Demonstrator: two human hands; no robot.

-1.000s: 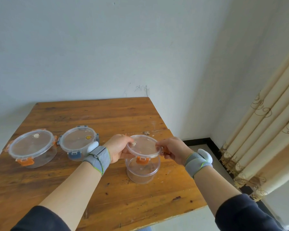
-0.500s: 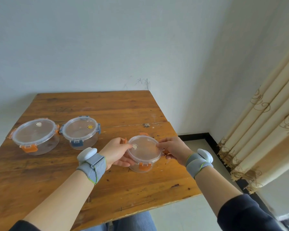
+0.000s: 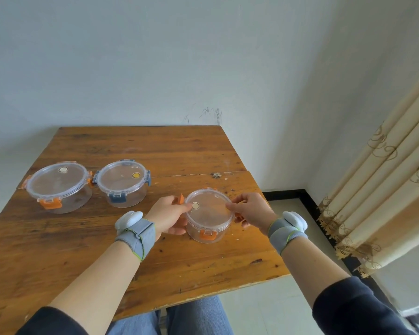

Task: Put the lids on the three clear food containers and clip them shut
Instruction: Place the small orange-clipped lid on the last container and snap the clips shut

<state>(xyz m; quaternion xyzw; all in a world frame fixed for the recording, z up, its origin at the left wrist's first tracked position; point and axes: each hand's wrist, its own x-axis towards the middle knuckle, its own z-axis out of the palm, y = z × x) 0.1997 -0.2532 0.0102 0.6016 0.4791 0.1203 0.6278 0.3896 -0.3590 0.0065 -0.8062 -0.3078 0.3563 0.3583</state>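
Observation:
A small clear round container (image 3: 207, 229) with orange clips stands near the table's right side, its lid (image 3: 209, 209) resting on top. My left hand (image 3: 168, 217) grips its left side, thumb on the lid by an orange clip that sticks up. My right hand (image 3: 250, 210) pinches the lid's right edge; the front clip hangs down. Further left stand a large container with orange clips (image 3: 57, 187) and a medium one with blue clips (image 3: 122, 183), both with lids on.
The wooden table (image 3: 155, 151) ends close to the right of the small container, with floor below. A white wall runs behind it and a cream curtain (image 3: 382, 189) hangs at the right. My knees show under the near edge.
The lid has come down from above the small container onto its rim. Both hands have followed it down and now hold the container's sides.

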